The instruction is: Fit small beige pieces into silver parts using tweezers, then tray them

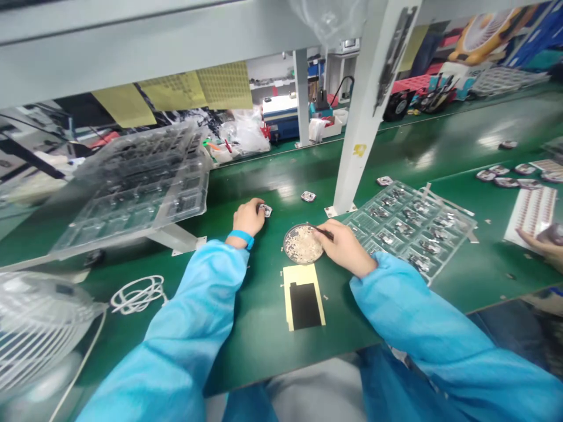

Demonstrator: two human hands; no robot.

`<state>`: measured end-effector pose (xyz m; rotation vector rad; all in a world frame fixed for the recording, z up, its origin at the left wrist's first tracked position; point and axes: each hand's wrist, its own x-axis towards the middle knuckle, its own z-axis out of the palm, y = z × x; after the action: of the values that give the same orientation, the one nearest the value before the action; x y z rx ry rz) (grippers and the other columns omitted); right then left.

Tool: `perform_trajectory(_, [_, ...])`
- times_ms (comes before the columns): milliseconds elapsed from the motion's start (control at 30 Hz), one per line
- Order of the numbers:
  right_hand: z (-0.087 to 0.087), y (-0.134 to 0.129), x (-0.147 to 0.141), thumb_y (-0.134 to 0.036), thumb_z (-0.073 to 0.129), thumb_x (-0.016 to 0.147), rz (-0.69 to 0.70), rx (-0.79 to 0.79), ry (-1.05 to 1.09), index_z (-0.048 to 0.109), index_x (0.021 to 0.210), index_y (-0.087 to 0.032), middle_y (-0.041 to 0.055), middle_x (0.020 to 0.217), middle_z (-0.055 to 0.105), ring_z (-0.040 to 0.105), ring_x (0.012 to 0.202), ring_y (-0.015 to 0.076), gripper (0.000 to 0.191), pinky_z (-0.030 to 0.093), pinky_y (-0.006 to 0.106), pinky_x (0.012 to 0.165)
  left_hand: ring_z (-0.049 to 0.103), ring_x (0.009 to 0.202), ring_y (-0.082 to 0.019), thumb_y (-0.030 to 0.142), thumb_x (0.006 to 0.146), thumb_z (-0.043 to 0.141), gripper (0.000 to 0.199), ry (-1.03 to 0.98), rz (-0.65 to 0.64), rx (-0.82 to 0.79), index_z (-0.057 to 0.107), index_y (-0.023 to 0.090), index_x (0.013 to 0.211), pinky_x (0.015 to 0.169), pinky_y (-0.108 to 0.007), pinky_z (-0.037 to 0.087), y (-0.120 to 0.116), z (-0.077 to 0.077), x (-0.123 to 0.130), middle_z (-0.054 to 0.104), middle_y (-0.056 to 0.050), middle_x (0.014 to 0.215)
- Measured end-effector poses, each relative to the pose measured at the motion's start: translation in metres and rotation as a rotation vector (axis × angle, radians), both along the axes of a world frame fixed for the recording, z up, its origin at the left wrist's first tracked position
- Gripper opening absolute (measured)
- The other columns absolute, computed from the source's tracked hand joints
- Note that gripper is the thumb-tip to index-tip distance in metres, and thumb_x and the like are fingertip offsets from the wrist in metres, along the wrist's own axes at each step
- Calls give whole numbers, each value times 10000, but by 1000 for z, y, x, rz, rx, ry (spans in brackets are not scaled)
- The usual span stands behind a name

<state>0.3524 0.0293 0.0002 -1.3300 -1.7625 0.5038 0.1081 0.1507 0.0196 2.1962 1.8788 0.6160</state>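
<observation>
My left hand [248,218] has its fingers closed on a small silver-and-dark electronic part [265,210] at the bench surface. In my right hand [345,246] is a slim dark tool [324,232] that looks like tweezers, its tip over a round dish [285,249] of small pale pieces [303,245]. Below the dish lies a yellow sheet [288,278] with a black rectangle [305,306] on it. A similar electronic part [308,196] rests on the green bench beyond the dish.
Right of my hand lies a clear compartment tray [409,225] with several parts. A metal post [358,129] rises behind the dish. Stacked clear trays [145,176] stand on a left shelf, near a fan [44,328] and coiled white cable [138,295]. Another person's hand [543,249] is far right.
</observation>
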Motion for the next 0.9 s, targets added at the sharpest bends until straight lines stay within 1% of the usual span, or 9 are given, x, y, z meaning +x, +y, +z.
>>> perform_trajectory(133, [9, 1, 2, -330, 574, 946, -54, 26, 140, 698, 875, -190, 43, 826, 649, 588, 748, 183, 199, 460, 315, 712, 329, 1387, -376, 377, 887, 595, 500, 24, -53, 30, 545, 171, 1340, 1103, -517, 275, 21, -8, 51, 442, -188, 1482])
perform_trajectory(267, [13, 1, 5, -388, 571, 943, -95, -1, 183, 692, 843, -198, 48, 767, 640, 580, 722, 204, 247, 455, 325, 687, 407, 1313, -408, 538, 803, 678, 625, -10, -120, -34, 585, 139, 1274, 1077, -556, 293, 26, -20, 107, 533, -221, 1376])
perform_trajectory(367, [11, -1, 10, -394, 532, 962, -83, 1, 131, 677, 827, -201, 47, 754, 622, 579, 720, 206, 276, 459, 327, 692, 437, 1280, -431, 499, 763, 734, 562, -68, -134, -80, 637, 114, 1160, 1051, -571, 313, 36, -17, 122, 563, -243, 1316])
perform_trajectory(467, [10, -8, 19, -374, 533, 961, -76, 69, 17, 648, 797, -195, 55, 786, 599, 568, 745, 202, 268, 461, 334, 710, 552, 1174, -376, 378, 731, 780, 458, -166, -173, -137, 652, 99, 1071, 1004, -485, 400, 36, -5, 112, 636, -216, 1198])
perform_trajectory(533, [10, -15, 24, -365, 554, 952, -88, 98, -16, 643, 791, -194, 64, 815, 598, 565, 763, 204, 252, 467, 344, 724, 640, 1034, -297, 305, 742, 765, 453, -256, -205, -180, 613, 91, 1111, 918, -402, 476, 20, 2, 94, 682, -175, 1105])
perform_trajectory(633, [9, -28, 20, -369, 589, 942, -61, 31, 118, 672, 888, -199, 67, 856, 641, 602, 760, 200, 197, 503, 350, 717, 689, 881, -193, 176, 718, 752, 518, -391, -270, -255, 532, 130, 1184, 785, -294, 526, -30, 4, 56, 713, -90, 1028])
perform_trajectory(733, [5, -39, 2, -387, 676, 891, 66, -121, 321, 674, 970, -208, 53, 897, 700, 662, 770, 196, 196, 551, 336, 710, 685, 790, -171, 107, 684, 736, 500, -645, -428, -477, 526, 182, 1132, 660, -250, 514, -93, 1, 16, 697, -28, 910])
perform_trajectory(800, [2, -45, -13, -378, 716, 863, 161, -177, 318, 681, 943, -214, 37, 887, 718, 677, 767, 188, 186, 560, 323, 718, 670, 776, -156, 127, 721, 718, 479, -710, -445, -566, 523, 206, 1150, 626, -229, 491, -128, -2, -4, 680, -15, 906])
perform_trajectory(900, [-1, -49, -28, -356, 702, 879, 244, -167, 222, 693, 933, -223, 20, 864, 723, 672, 750, 171, 143, 556, 308, 723, 659, 746, -149, 202, 757, 733, 432, -757, -423, -695, 524, 206, 1135, 617, -231, 495, -156, -10, -19, 672, -12, 884])
